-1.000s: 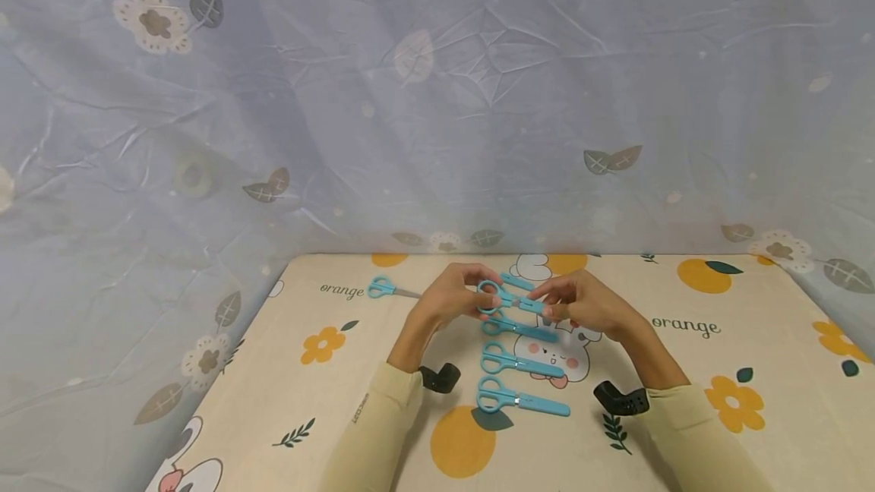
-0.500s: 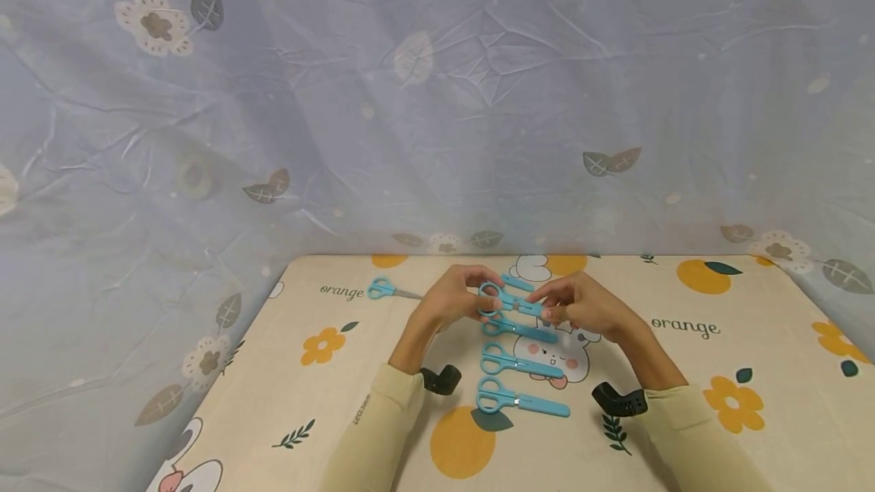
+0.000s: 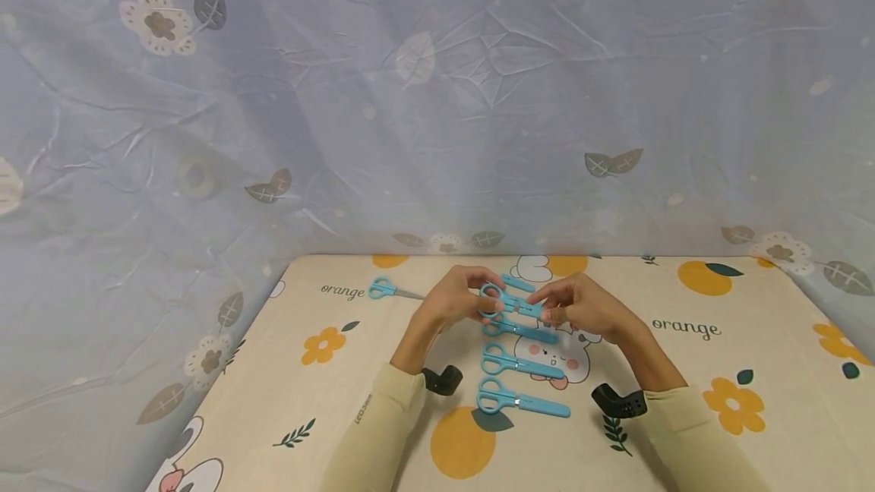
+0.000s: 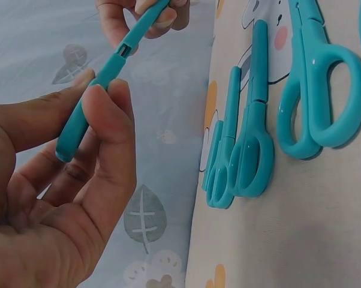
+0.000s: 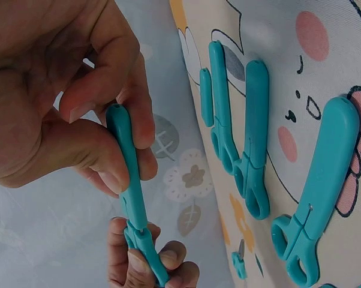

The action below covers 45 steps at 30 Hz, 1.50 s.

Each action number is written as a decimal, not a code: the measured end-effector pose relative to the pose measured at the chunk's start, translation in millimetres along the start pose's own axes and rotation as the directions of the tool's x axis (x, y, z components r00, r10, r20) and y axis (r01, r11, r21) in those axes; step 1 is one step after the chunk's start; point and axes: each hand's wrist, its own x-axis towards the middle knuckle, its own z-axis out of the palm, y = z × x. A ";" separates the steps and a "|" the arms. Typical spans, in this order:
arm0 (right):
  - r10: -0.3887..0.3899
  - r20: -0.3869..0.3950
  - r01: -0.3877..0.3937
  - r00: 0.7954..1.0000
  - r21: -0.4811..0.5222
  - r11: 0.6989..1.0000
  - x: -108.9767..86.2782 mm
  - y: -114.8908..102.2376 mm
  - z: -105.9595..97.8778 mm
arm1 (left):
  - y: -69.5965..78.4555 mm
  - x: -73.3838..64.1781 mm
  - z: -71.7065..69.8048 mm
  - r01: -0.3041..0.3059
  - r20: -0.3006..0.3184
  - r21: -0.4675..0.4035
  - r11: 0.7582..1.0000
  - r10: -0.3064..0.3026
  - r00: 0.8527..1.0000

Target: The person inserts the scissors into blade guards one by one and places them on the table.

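Between both hands, above the table, is a pair of teal scissors [image 3: 494, 301] with a matching blade sheath [image 5: 128, 162]. My left hand [image 3: 454, 299] pinches the scissors' handle between thumb and fingers. My right hand [image 3: 583, 307] pinches the sheath, which covers the blades. A short bit of metal shows between handle and sheath in the left wrist view. Below the hands, several sheathed scissors [image 3: 522, 361] lie in a row, handles to the left. A loose sheath [image 3: 518, 282] lies behind them.
Unsheathed scissors [image 3: 383, 288] lie at the back left, blades pointing toward my left hand. The table [image 3: 369, 416] has a cream cloth printed with oranges, flowers and rabbits. A grey-blue patterned curtain [image 3: 437, 135] hangs along its back and sides.
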 end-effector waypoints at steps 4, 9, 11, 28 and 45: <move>-0.007 0.013 0.007 1.000 0.011 1.000 -0.1 0.9 -0.2 | 0.2 -0.3 0.3 -0.020 0.000 0.023 1.000 0.020 1.000; 0.002 0.010 -0.002 1.000 0.023 1.000 -0.5 -0.9 1.2 | 1.0 -0.9 1.5 -0.021 -0.009 0.045 0.999 0.021 1.000; 0.005 0.001 -0.005 1.000 0.025 1.000 -0.6 -2.0 2.2 | 1.3 -1.1 1.9 -0.014 -0.011 0.040 0.999 0.015 1.000; 0.010 -0.029 -0.010 1.000 0.012 1.000 1.2 -2.9 7.2 | 1.5 0.8 4.7 0.010 -0.007 0.011 1.000 -0.010 1.000; -0.007 0.036 0.007 0.999 -0.001 1.000 1.8 0.1 1.1 | 4.0 -0.3 4.9 0.045 -0.005 0.030 0.999 -0.045 0.999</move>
